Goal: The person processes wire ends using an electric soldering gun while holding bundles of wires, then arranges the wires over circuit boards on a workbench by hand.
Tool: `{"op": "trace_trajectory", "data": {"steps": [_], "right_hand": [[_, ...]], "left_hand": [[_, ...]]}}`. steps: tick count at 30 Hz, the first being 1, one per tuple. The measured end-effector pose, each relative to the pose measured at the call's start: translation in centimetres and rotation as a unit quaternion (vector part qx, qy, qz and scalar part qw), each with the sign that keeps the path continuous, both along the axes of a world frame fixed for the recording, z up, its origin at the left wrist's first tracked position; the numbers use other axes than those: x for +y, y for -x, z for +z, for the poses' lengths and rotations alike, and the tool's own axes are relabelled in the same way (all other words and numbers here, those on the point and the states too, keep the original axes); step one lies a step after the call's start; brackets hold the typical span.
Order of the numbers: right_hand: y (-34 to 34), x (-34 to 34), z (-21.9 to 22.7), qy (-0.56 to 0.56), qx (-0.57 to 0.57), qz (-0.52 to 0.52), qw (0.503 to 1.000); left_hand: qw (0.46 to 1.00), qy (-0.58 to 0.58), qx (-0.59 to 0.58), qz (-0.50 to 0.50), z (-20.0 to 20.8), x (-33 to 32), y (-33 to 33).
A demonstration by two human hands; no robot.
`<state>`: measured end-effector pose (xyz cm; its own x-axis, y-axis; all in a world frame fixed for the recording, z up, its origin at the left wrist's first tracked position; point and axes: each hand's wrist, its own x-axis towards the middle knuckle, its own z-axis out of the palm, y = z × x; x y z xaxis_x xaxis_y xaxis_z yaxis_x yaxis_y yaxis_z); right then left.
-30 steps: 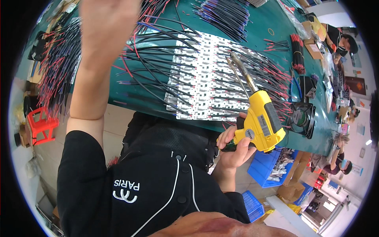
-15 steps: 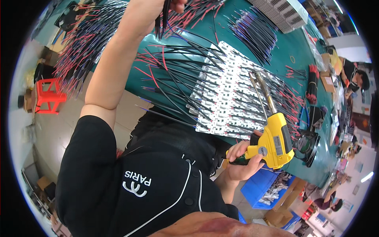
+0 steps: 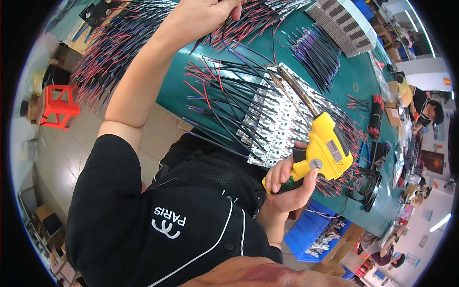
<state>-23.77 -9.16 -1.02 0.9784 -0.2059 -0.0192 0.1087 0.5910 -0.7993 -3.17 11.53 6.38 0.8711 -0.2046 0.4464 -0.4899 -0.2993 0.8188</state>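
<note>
My right hand (image 3: 287,189) is wrapped round the grip of a yellow soldering gun (image 3: 330,146). The gun's long metal barrel and a thin tube beside it reach over a panel of small white circuit boards (image 3: 272,122), with the tip by its far end. Black and red wires (image 3: 215,98) stick out from both sides of the panel. Beyond its far left corner, my left hand (image 3: 203,19) is closed, pinching dark wires (image 3: 224,31) that hang below the fingers; the frame's upper edge cuts off part of this hand.
Heaps of wired boards (image 3: 119,52) cover the table's far left. Loose black wires (image 3: 315,55) lie near a stack of pale panels (image 3: 342,26) at the far right. A small black fan (image 3: 366,186) stands at right, above a blue bin (image 3: 311,229). A red stool (image 3: 60,106) stands left.
The soldering gun has moved away from me and to the left, its tip now at the panel's far end. My left hand has shifted right, with fewer wires showing below it.
</note>
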Motion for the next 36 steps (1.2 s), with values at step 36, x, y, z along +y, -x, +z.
{"op": "trace_trajectory", "data": {"steps": [36], "right_hand": [[1.3, 1.2, 2.2, 0.094, -0.025, 0.035, 0.995]], "left_hand": [[0.848, 0.367, 0.316, -0.214, -0.2, 0.3, -1.4]]}}
